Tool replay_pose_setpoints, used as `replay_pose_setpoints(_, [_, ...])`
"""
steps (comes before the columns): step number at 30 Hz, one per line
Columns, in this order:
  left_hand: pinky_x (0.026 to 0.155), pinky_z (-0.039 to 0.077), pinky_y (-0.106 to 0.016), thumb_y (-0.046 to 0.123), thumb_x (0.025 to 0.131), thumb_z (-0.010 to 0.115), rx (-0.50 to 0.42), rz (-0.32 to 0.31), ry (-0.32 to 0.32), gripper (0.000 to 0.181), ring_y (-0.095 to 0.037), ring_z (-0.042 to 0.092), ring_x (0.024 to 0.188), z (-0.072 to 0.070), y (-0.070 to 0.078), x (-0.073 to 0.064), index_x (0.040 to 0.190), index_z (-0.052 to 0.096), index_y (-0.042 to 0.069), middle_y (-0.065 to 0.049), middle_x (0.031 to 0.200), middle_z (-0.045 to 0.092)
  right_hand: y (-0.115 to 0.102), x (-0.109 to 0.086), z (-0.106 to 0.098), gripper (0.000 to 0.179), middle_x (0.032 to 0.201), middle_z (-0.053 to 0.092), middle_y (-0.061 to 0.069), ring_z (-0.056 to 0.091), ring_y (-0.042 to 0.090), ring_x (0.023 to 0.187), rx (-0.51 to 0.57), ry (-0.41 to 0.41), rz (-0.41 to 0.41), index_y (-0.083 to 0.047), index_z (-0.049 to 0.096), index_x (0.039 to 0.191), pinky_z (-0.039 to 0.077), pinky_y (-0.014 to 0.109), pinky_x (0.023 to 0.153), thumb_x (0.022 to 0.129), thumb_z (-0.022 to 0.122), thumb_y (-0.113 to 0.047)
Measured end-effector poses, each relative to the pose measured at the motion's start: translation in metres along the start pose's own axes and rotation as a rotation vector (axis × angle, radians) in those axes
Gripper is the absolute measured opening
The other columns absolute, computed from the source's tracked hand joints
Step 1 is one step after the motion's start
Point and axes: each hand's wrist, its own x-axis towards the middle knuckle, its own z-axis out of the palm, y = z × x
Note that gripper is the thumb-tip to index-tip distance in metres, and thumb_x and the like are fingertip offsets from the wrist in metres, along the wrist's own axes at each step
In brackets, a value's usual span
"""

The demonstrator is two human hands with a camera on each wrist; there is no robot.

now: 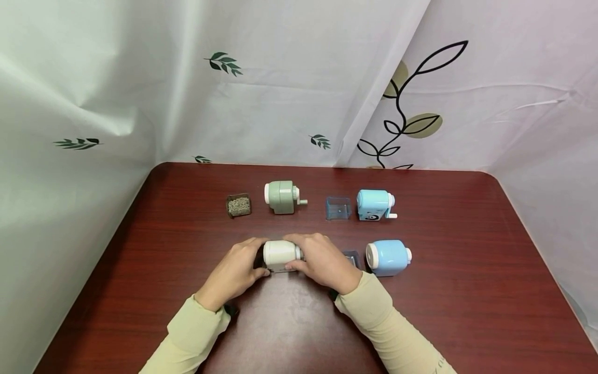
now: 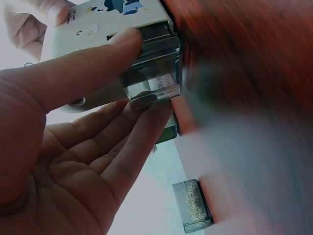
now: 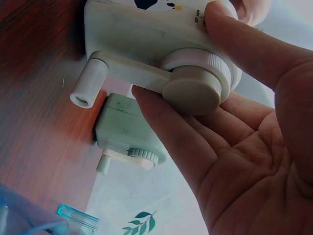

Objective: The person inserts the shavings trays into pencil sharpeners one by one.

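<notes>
A white crank pencil sharpener [image 1: 280,252] with a printed dark blue picture is between both hands at the table's middle. My right hand [image 1: 322,259] grips its body at the crank end, thumb on the printed face. In the right wrist view the crank handle [image 3: 132,71] points toward the table. At the other end, my left hand [image 1: 235,267] pinches the dark see-through shavings drawer [image 2: 154,73] between thumb and fingers. The drawer sticks partway out of the sharpener's side.
Behind the hands stand a green sharpener [image 1: 282,198], a drawer of shavings [image 1: 239,205], a clear blue drawer [image 1: 338,209] and a light blue sharpener [image 1: 372,192]. To the right are another blue sharpener [image 1: 391,258] and a drawer [image 1: 352,256], partly hidden by the right hand.
</notes>
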Motion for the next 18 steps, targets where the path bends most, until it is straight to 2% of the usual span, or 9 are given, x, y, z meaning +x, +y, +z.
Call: replay_pose_setpoints(18, [0.088,0.055,-0.042,0.001,0.067,0.092,-0.007,-0.004,0.001,0.056,-0.026,0.067,0.102,0.0008,0.0022,0.0021,0.117,0.066,-0.004,-0.012,0.109,0.070,0.0012,-0.0003,0.0008,0.051,0.107,0.072,0.004,0.065,0.013,0.082,0.001,0.012,-0.015,-0.004,0.065,0.128,0.054,0.034,0.074,0.084,0.082,-0.024])
